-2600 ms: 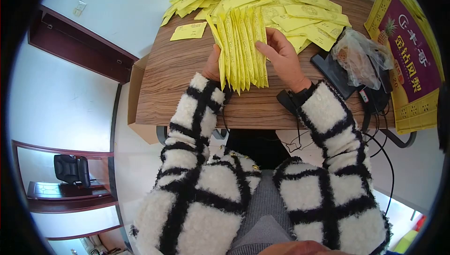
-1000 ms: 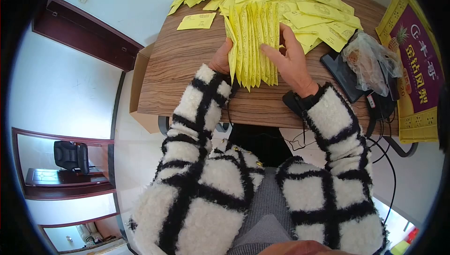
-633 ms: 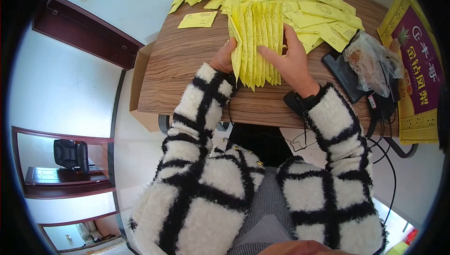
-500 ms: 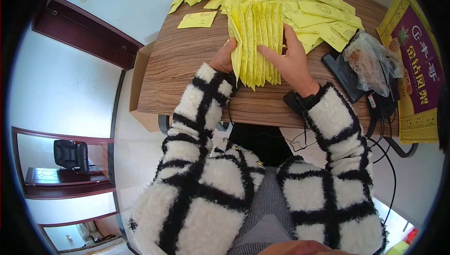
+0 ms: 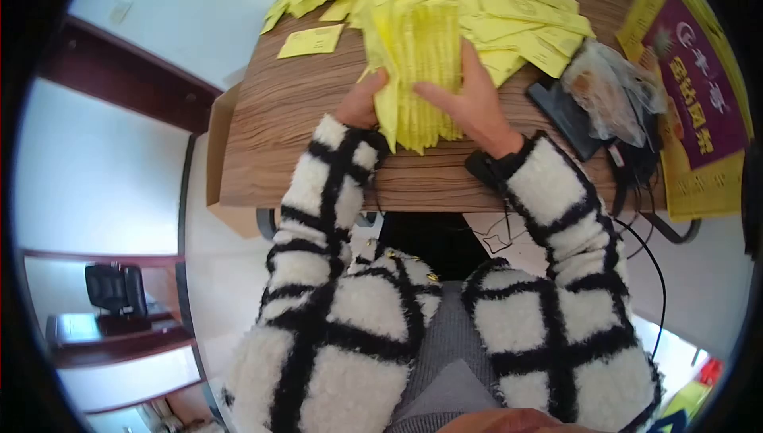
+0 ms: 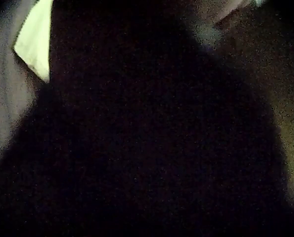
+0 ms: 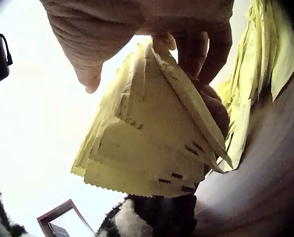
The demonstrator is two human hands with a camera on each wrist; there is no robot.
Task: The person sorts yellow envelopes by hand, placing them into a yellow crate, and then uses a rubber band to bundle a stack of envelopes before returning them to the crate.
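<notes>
Now packets [image 5: 415,75] between both hands

Head view: high, facing down on desk [image 5: 318,107] and both arms. Left wrist: near-black, pressed close. Right wrist: upward, close under packet stack [image 7: 152,133], shared with head view [image 5: 417,75].

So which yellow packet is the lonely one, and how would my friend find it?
Start at the wooden table and the big heap of yellow packets at its far side. Left of the heap lies the single yellow packet, flat on bare wood, touching no others.
</notes>
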